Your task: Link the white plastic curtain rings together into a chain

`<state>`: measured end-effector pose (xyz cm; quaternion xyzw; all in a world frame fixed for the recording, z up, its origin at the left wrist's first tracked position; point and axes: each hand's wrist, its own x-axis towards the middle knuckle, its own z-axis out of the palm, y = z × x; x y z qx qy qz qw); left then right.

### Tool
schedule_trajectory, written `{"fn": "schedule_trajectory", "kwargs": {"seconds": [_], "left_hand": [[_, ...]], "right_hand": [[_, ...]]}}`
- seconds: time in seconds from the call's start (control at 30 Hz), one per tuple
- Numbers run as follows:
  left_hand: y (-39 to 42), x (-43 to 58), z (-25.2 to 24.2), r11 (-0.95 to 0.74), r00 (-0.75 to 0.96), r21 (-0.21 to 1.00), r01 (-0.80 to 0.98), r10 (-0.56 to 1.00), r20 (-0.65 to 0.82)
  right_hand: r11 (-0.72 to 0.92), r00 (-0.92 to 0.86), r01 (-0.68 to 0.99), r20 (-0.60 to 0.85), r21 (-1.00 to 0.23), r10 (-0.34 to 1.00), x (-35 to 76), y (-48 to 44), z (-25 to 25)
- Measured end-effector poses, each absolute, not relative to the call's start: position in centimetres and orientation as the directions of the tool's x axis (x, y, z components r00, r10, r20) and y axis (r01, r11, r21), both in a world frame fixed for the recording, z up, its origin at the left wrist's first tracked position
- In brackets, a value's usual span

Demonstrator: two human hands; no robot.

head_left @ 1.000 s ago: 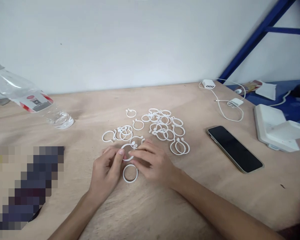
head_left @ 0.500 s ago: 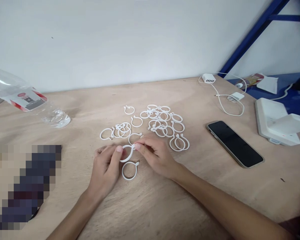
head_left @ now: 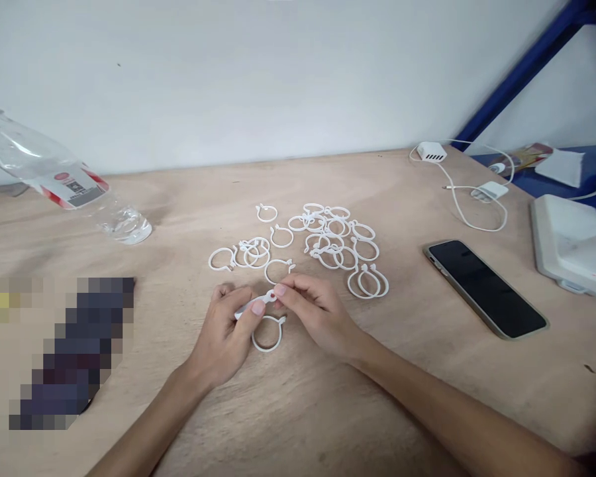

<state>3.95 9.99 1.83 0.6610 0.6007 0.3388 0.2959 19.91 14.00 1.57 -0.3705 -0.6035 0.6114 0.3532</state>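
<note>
Beyond both hands, a pale wall [head_left: 278,86] rises behind a wooden table [head_left: 302,411], and a blue frame [head_left: 516,83] slants up far to the right of the right hand. Both forearms come in from the near side, the left one slanting up to the right and the right one reaching further across to the left, so that the hands nearly meet. Left hand [head_left: 231,331] is curled with its thumb on top and fingers folded underneath, clamping a white ring [head_left: 248,309]. Right hand [head_left: 318,308] is bent inward, thumb and forefinger pinching that ring's small eye end.

The held ring sits between the two hands, over the table, seen nearly edge-on like a narrow bar. Its long axis slopes from the left fingers up and away to the right, and the eye end points at the right fingertips.

Well left of the left hand, a clear bottle [head_left: 74,179] lies tilted in view, its base toward the hands. Right of the right hand lies a dark-screened phone [head_left: 484,288], with a white stand [head_left: 571,245] further out and a charger cube [head_left: 432,152] beyond it. Past the right fingertips spreads a pile of rings [head_left: 324,250]; a smaller cluster [head_left: 253,255] lies beyond the left hand. Just beside the left thumb, on the near side, one loose ring [head_left: 267,350] lies flat, its eye pointing toward the right hand.
</note>
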Motion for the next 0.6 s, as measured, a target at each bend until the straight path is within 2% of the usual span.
{"fn": "schedule_trajectory", "kwargs": {"seconds": [0.13, 0.27, 0.4, 0.6], "left_hand": [[9.94, 3.77, 1.72, -0.037, -0.047, 0.853, 0.521, 0.996, 0.073], [9.89, 3.41, 1.45, 0.016, -0.139, 0.922, 0.387, 0.989, 0.042], [9.9, 3.29, 1.35, 0.021, -0.176, 0.956, 0.293, 0.984, 0.033], [9.84, 3.47, 1.54, 0.044, -0.194, 0.965, 0.26, 0.981, 0.007]], "right_hand": [[0.015, -0.447, 0.024, 0.003, -1.0, 0.895, 19.94, 14.06, 1.01], [-0.01, -0.407, 0.048, -0.029, -0.999, 0.913, 19.83, 14.1, 0.67], [-0.004, -0.395, 0.064, -0.029, -0.998, 0.918, 19.72, 14.03, 0.67], [-0.012, -0.386, 0.074, -0.04, -0.997, 0.922, 19.65, 14.03, 0.72]]}}
